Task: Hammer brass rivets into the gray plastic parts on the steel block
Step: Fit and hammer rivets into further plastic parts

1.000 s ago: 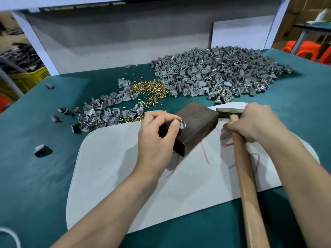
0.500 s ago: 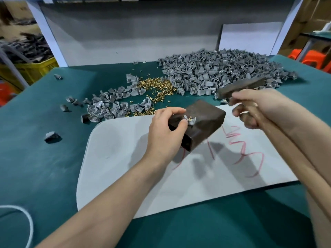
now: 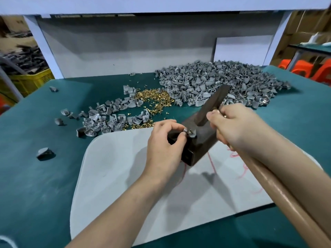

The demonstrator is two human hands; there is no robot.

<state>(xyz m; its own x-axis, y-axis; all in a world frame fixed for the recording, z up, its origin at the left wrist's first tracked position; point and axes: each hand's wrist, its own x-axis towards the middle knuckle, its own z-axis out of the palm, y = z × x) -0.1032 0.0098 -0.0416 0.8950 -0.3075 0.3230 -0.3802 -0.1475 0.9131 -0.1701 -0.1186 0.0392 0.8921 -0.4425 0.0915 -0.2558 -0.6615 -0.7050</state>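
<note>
On the white mat [image 3: 125,176] laid over the green counter [image 3: 35,176] stands one steel block [image 3: 202,142], corner-on to the head camera. One gray plastic part [image 3: 192,134] sits on its top face near the left edge, with one brass rivet [image 3: 190,130] showing in it. The left hand [image 3: 163,145] pinches this part between thumb and forefinger. The right hand [image 3: 238,126] has its fingers [image 3: 213,115] curled tight round the wooden handle of the one hammer [image 3: 213,106], close under the head. That dark head slants over the block, blurred, its low end just beside the part; contact cannot be told.

Behind the mat lie two heaps of gray parts, both beyond counting: a large heap [image 3: 223,83] at the back right and a smaller heap [image 3: 111,119] at the left. One scatter of loose brass rivets [image 3: 154,99] lies between them. At least three single gray parts [image 3: 43,153] lie apart on the counter's left side.
</note>
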